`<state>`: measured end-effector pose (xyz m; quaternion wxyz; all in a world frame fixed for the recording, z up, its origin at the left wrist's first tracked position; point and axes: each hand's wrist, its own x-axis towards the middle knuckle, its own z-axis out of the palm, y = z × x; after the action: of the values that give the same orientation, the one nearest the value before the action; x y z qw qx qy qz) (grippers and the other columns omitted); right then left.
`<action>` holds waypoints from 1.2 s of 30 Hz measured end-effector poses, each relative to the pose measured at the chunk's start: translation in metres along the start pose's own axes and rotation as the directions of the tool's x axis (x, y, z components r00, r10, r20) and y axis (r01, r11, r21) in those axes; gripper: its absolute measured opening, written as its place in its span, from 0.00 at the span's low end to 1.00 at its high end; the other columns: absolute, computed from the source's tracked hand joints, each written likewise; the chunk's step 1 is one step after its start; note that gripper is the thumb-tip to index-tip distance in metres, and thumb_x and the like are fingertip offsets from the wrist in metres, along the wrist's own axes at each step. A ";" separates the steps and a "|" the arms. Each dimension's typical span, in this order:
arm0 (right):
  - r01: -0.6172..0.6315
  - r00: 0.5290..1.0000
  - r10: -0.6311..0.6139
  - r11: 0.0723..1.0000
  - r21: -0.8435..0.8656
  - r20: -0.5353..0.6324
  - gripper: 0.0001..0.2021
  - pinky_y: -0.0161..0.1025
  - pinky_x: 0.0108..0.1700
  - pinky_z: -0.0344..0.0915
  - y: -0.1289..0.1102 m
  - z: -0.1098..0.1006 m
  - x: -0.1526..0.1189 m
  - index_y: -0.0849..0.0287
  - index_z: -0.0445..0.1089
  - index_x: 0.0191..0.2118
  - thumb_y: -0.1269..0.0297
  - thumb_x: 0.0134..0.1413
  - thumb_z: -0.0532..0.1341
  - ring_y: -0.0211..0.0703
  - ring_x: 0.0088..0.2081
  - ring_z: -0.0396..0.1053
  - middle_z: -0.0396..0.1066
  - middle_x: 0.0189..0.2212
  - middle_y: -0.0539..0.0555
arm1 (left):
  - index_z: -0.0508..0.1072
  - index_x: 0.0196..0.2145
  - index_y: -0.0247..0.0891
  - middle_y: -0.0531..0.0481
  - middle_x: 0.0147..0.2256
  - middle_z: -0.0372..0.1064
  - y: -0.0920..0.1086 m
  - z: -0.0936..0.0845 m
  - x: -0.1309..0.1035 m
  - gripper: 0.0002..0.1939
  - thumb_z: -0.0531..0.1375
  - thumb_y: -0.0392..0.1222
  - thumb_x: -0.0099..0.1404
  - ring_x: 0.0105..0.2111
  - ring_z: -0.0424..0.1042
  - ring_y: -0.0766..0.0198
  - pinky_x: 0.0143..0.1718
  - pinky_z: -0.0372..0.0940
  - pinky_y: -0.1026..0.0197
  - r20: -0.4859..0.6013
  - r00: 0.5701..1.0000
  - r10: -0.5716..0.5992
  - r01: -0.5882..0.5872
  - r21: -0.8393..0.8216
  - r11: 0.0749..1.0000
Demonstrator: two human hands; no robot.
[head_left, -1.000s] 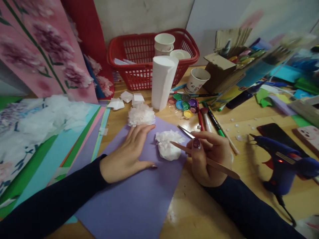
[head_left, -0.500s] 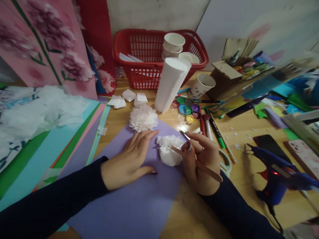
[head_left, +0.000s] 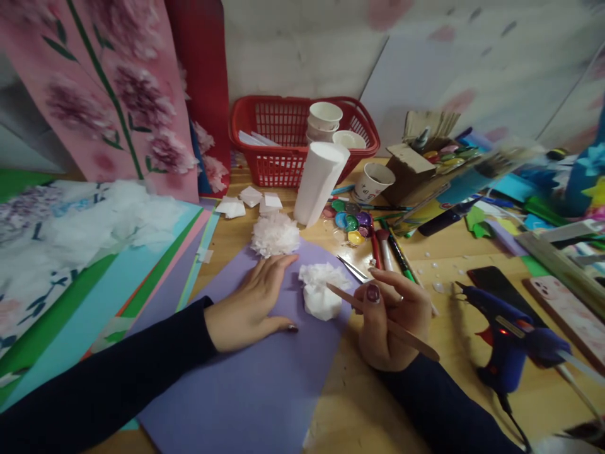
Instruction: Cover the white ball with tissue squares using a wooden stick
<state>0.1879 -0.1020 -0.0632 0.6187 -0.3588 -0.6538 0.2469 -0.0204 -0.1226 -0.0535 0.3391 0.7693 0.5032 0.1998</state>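
Observation:
My left hand (head_left: 253, 309) lies spread on a sheet of purple paper (head_left: 250, 397), its fingers apart and holding nothing. Just beyond its fingertips sits a ruffled white paper flower (head_left: 275, 235). To its right, on the same sheet, a smaller crumpled white tissue flower (head_left: 322, 291) has a frilled top and a rounded lower part. My right hand (head_left: 394, 321) pinches a flat wooden craft stick (head_left: 344, 297), whose tip points at the smaller flower's right side. Scissors (head_left: 352, 268) lie behind that hand, their blades showing and their handles mostly covered.
A red basket (head_left: 276, 165) with paper cups stands at the back, a white paper roll (head_left: 319, 186) before it. Paint pots (head_left: 351, 222) and brushes lie right of centre. A blue glue gun (head_left: 508, 334) with a lit red light and phones (head_left: 567, 315) are at right.
The camera view has tilted up and shifted. My right hand with the craft stick has drawn slightly right, uncovering more of the scissors' blades. My left hand stays on the paper.

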 end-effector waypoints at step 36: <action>-0.354 0.909 0.332 0.934 0.045 0.253 0.09 0.32 0.21 0.63 0.007 -0.029 0.012 0.57 0.61 0.47 0.62 0.65 0.52 0.35 0.20 0.64 0.63 0.22 0.45 | 0.39 0.67 0.33 0.26 0.66 0.42 0.002 0.025 -0.039 0.66 0.69 0.62 0.43 0.67 0.41 0.38 0.64 0.41 0.33 -0.046 0.982 -0.185 0.190 0.270 0.944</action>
<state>0.2176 -0.0913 -0.0578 0.4971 -0.4071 -0.6391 0.4227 -0.0192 -0.1665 -0.0675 0.2419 0.7553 0.6003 0.1030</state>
